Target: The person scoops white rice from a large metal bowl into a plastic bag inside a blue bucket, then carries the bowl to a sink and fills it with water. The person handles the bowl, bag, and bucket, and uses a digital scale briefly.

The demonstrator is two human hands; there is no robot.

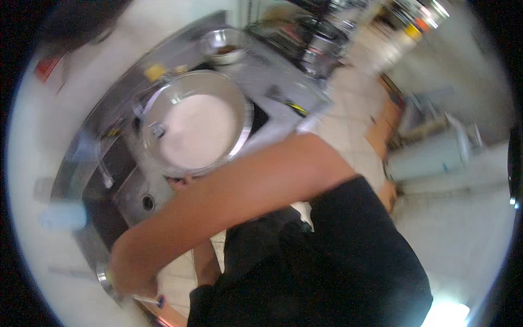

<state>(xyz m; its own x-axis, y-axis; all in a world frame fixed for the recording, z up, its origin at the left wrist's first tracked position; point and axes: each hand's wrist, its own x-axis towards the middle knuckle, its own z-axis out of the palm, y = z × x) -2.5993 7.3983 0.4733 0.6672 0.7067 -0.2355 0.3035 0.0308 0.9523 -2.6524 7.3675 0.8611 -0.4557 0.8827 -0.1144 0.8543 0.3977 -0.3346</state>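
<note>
A large round metal basin [241,139] with pale, whitish contents [200,131] stands over the sink area, under a tap [157,130]. Fingers of my left hand [180,182] show at the basin's near rim; my right forearm hides the rest, so their grip is unclear. My right arm stretches across the view to the lower left. There my right hand [132,280] is blurred, beside a small metal vessel [103,274] and a thin item with a blue end [160,301]. Whether it holds anything cannot be made out.
A bowl with brown contents [226,50] and a yellow sponge-like item [155,72] sit behind the basin. A black-and-yellow tool [297,108] lies on the metal counter [269,65]. The sink [130,184] has an open drain. Cluttered metalware stands beyond, and a light-coloured tub [429,153] at right.
</note>
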